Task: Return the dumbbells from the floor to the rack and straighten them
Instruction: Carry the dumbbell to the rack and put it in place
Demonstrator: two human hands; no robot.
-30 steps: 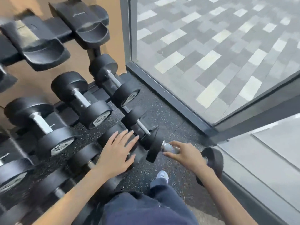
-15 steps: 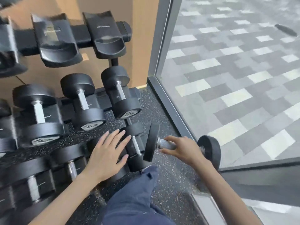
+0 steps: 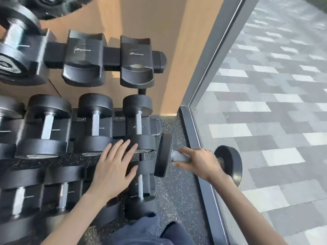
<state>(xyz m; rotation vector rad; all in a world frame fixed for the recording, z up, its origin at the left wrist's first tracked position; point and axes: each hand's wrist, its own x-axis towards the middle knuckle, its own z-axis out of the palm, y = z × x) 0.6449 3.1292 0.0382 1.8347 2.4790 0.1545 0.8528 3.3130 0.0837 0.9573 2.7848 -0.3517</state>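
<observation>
My right hand (image 3: pixel 200 162) grips the metal handle of a small black dumbbell (image 3: pixel 164 154), which hangs sideways in the air just right of the rack. Its far head (image 3: pixel 229 162) is over the window frame. My left hand (image 3: pixel 115 167) hovers flat with spread fingers over the dumbbells of the lower rows. The rack (image 3: pixel 109 56) has two bare black cradles (image 3: pixel 136 62) at the right end of its top row. Several black dumbbells (image 3: pixel 138 122) fill the middle and bottom rows.
A wooden wall panel (image 3: pixel 150 23) stands behind the rack. To the right a grey metal frame (image 3: pixel 203 174) holds a large glass pane over a paved area. Speckled black rubber floor (image 3: pixel 175 197) lies between rack and frame. My dark-trousered knee (image 3: pixel 141 230) is at the bottom.
The view has tilted up, bringing the top row's bare cradles closer to centre. My right hand has lifted the dumbbell a little higher beside the rack. My left hand stays spread over the lower dumbbells.
</observation>
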